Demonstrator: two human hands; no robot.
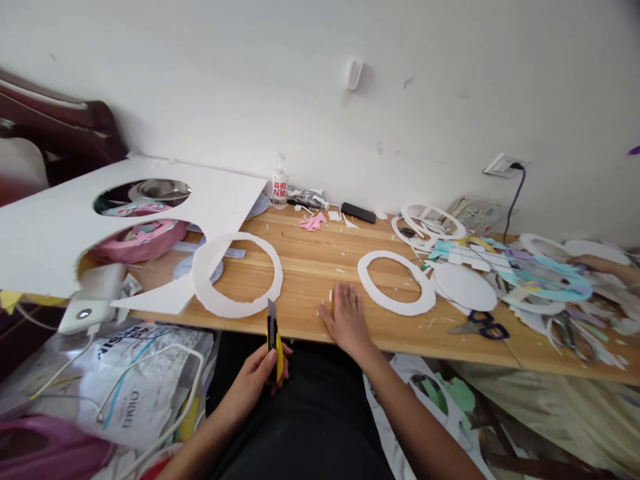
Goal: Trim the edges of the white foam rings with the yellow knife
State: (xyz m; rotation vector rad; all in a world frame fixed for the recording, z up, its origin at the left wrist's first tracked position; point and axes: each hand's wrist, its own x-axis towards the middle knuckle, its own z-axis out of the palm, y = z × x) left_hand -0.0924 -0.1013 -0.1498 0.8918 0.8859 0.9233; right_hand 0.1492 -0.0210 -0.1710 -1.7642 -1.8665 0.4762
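Left hand (253,381) clenched round utility knife (273,340), long axis upright, blade pointing up toward large foam ring (237,274). Right hand (346,320) released, flat on desk (310,267).

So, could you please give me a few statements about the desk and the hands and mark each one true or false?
1. The left hand holds a yellow utility knife with its blade up. True.
2. The right hand grips the scissors. False: it lies flat on the wooden table, and the scissors lie apart from it to the right.
3. Two white foam rings lie on the table, the larger ring to the left of the smaller ring. True.
4. The large white board at left is uncut. False: round holes are cut out of it.
5. A small bottle stands by the wall. True.
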